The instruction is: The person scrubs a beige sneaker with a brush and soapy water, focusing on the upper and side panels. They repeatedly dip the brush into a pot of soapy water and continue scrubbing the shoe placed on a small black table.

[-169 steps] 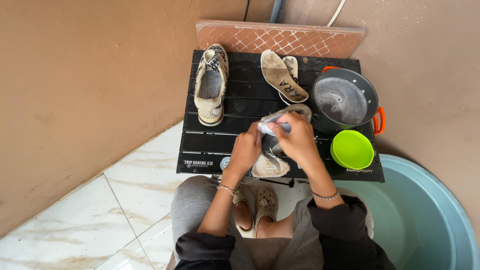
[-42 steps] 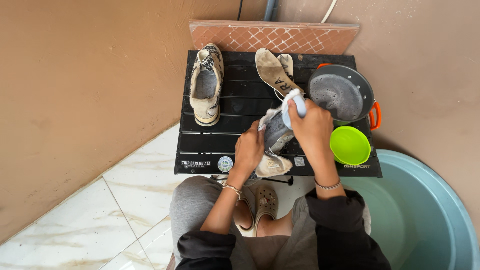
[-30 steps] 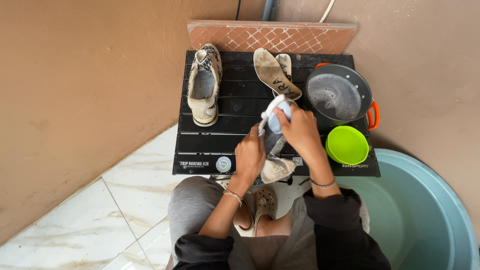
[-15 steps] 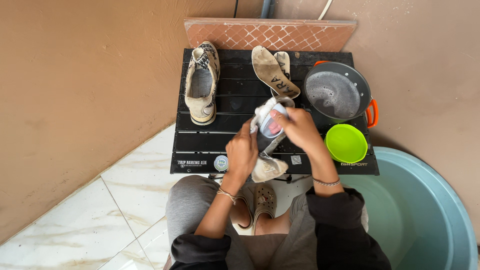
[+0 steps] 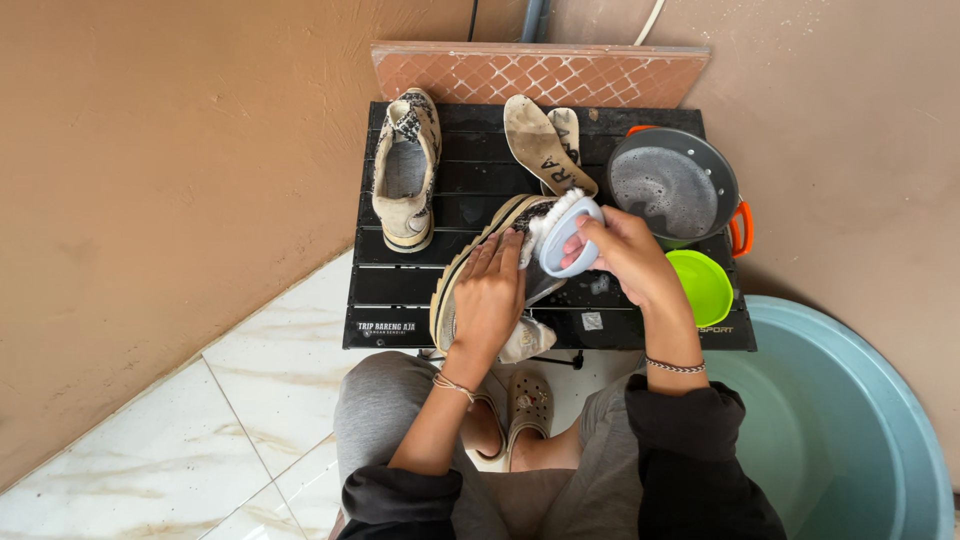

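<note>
Two hands work on one shoe (image 5: 470, 270), which lies on its side on the black slatted counter (image 5: 400, 300), its long axis running from near the person's lap up and to the right toward the grey pan of soapy water (image 5: 672, 185). The left hand (image 5: 490, 295) lies flat on the shoe's side with fingers spread, pinning it down. The right hand (image 5: 622, 255), nearer the shoe's far end, has its grip closed around a pale blue brush (image 5: 565, 235), whose white bristles press on that end.
</note>
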